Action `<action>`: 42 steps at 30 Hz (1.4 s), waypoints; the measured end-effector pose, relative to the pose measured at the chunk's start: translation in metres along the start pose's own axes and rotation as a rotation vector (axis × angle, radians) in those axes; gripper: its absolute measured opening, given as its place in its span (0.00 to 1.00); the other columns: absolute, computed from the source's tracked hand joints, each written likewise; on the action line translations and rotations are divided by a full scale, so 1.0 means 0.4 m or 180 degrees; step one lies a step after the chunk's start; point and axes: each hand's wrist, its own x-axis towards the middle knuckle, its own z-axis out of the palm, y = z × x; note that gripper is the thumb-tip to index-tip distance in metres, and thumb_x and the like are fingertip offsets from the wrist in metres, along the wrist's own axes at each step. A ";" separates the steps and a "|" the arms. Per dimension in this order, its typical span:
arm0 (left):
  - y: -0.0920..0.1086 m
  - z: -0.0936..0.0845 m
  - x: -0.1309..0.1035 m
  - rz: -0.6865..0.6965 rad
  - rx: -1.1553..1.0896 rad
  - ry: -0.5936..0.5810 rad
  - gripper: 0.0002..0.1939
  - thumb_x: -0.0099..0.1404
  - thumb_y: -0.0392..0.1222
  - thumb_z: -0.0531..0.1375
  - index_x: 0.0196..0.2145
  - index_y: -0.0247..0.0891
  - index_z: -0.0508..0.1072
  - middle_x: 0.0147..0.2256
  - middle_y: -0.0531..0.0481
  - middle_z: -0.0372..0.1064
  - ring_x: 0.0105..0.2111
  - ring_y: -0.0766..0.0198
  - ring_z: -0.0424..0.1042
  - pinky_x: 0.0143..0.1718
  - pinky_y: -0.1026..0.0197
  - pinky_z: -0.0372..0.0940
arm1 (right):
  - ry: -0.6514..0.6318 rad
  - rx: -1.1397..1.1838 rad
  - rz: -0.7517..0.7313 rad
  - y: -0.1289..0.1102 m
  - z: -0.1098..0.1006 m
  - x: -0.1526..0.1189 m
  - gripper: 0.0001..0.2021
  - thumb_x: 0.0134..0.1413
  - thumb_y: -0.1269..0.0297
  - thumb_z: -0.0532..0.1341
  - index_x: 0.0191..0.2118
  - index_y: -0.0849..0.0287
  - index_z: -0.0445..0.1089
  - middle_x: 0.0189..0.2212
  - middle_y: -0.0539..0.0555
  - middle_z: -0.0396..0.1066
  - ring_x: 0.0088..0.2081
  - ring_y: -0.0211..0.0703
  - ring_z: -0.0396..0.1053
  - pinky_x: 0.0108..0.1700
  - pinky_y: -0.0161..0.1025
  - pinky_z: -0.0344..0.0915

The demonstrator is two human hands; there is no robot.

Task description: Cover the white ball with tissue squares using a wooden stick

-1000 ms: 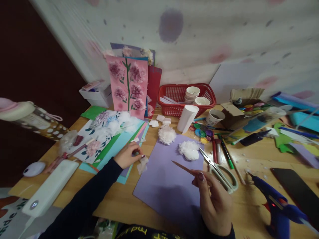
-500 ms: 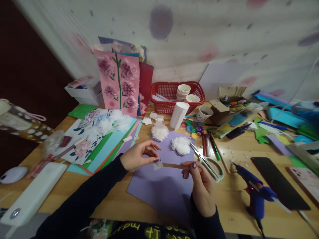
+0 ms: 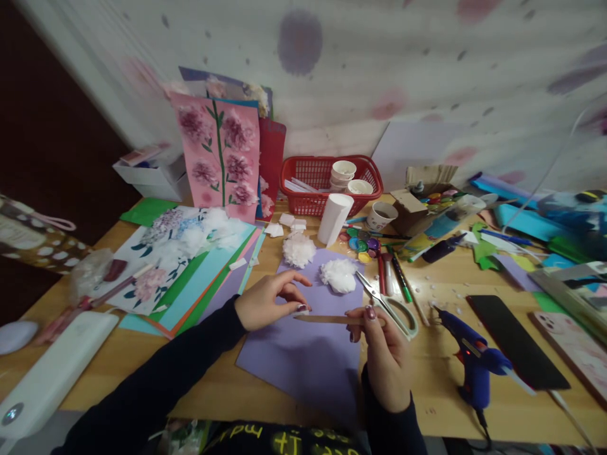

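Observation:
My right hand (image 3: 386, 354) grips a slim wooden pencil (image 3: 327, 320) between thumb and fingers, its pointed end turned left. Close to that point, my left hand (image 3: 270, 302) pinches a small piece of white tissue paper (image 3: 301, 312), mostly covered by the fingertips. Below both hands lies a sheet of purple paper (image 3: 298, 360). On its upper part rest two fluffy tissue flowers, a cream one (image 3: 298, 249) and a whiter one (image 3: 338, 275). Just right of the whiter flower are scissors (image 3: 403, 316) with pale handles.
A white paper roll (image 3: 334, 218) stands before a red basket (image 3: 308, 201) holding paper cups. Paint pots (image 3: 363, 243), brushes and a marker (image 3: 399, 275) lie right of it. A blue glue gun (image 3: 474, 360) and black phone (image 3: 516, 341) sit at right; coloured sheets (image 3: 208, 284) at left.
The tissue piece that stood out below my left fingertips is now mostly hidden in them, and more of the pencil's pointed end shows. The view has shifted slightly.

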 end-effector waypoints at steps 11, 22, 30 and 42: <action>-0.021 -0.005 -0.008 -0.0170 -0.0785 -0.0158 0.21 0.56 0.35 0.61 0.48 0.36 0.65 0.35 0.48 0.75 0.34 0.64 0.73 0.39 0.58 0.67 | 0.0384 0.0357 0.0033 -0.013 -0.012 -0.004 0.13 0.61 0.56 0.59 0.32 0.56 0.75 0.19 0.47 0.65 0.24 0.34 0.61 0.30 0.34 0.59; -0.007 0.010 0.004 -0.0213 -0.0785 -0.0154 0.27 0.53 0.32 0.61 0.51 0.37 0.62 0.35 0.49 0.73 0.35 0.64 0.72 0.38 0.59 0.65 | 0.0729 0.0562 0.0218 -0.012 -0.018 0.003 0.13 0.55 0.53 0.63 0.29 0.58 0.75 0.18 0.48 0.65 0.22 0.35 0.60 0.30 0.36 0.57; 0.003 0.022 0.016 -0.0274 -0.1115 -0.0197 0.24 0.56 0.37 0.62 0.51 0.36 0.62 0.31 0.52 0.71 0.30 0.66 0.71 0.36 0.59 0.65 | 0.0901 0.0535 0.0157 -0.017 -0.022 0.009 0.14 0.52 0.52 0.64 0.27 0.59 0.75 0.17 0.48 0.64 0.20 0.35 0.58 0.27 0.37 0.56; 0.019 0.036 0.067 -0.0208 -0.0825 0.0275 0.23 0.53 0.35 0.63 0.47 0.35 0.64 0.31 0.53 0.71 0.30 0.68 0.72 0.36 0.61 0.67 | 0.1361 0.0431 -0.0381 -0.016 -0.067 0.022 0.12 0.59 0.56 0.60 0.31 0.58 0.74 0.17 0.46 0.62 0.22 0.34 0.60 0.28 0.35 0.57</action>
